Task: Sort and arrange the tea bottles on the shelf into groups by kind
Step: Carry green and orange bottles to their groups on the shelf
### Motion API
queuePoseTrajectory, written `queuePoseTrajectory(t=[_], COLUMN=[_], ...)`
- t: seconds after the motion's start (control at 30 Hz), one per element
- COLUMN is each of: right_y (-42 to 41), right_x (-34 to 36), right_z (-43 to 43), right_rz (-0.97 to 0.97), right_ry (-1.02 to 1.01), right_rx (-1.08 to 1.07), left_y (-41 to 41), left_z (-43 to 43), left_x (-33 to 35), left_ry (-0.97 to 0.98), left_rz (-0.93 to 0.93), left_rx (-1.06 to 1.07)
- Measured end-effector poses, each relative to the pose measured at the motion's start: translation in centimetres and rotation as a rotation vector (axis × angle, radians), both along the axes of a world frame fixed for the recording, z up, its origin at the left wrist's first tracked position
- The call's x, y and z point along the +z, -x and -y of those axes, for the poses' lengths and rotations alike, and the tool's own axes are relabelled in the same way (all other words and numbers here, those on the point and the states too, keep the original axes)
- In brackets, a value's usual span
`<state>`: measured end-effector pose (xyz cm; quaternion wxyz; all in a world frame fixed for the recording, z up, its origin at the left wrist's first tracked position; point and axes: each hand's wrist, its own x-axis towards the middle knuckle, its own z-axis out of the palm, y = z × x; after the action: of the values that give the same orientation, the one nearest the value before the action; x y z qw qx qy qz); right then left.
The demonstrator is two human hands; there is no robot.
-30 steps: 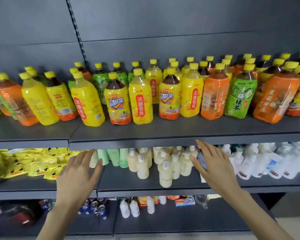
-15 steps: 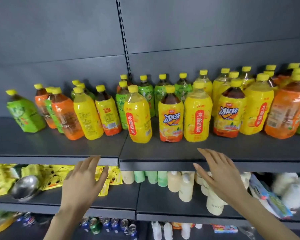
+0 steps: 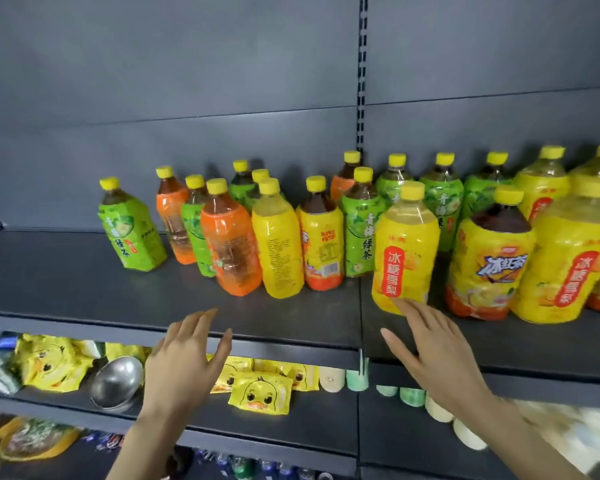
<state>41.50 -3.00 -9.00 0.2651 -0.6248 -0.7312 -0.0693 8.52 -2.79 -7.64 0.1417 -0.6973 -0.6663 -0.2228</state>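
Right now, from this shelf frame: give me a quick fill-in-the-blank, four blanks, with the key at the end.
1. Each tea bottle cap is ____.
2. The leftmost bottle has a ____ label.
3. The left hand and right hand each hold ____.
4. The metal bowl on the lower shelf lies nearer the ____ hand.

Missing words: yellow; green; nothing; left.

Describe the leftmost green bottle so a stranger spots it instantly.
On the upper shelf, follow the yellow-capped bottles to the left end. The green-labelled bottle there is the end one: bare shelf on its left, an orange bottle on its right.
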Motion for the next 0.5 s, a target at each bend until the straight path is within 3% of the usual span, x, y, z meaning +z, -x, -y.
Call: queuePoseTrajectory(t=[0.3,0.5], right_y=[14.8,25.3], right_x=[0.5,1.9], right_z=[-2.0,-4.5], right_rz=[-0.079,-0.157], right_ry=[0.054,0.037], right_rx=[0.006,0.129], left_y=[13.1,20.1], left_z=[-3.4,-6.7], left_x=[0.7,2.4], left_ry=[0.0,-0.08], left_rz=[0.042,0.04], left_rx=[-0.014,-0.006])
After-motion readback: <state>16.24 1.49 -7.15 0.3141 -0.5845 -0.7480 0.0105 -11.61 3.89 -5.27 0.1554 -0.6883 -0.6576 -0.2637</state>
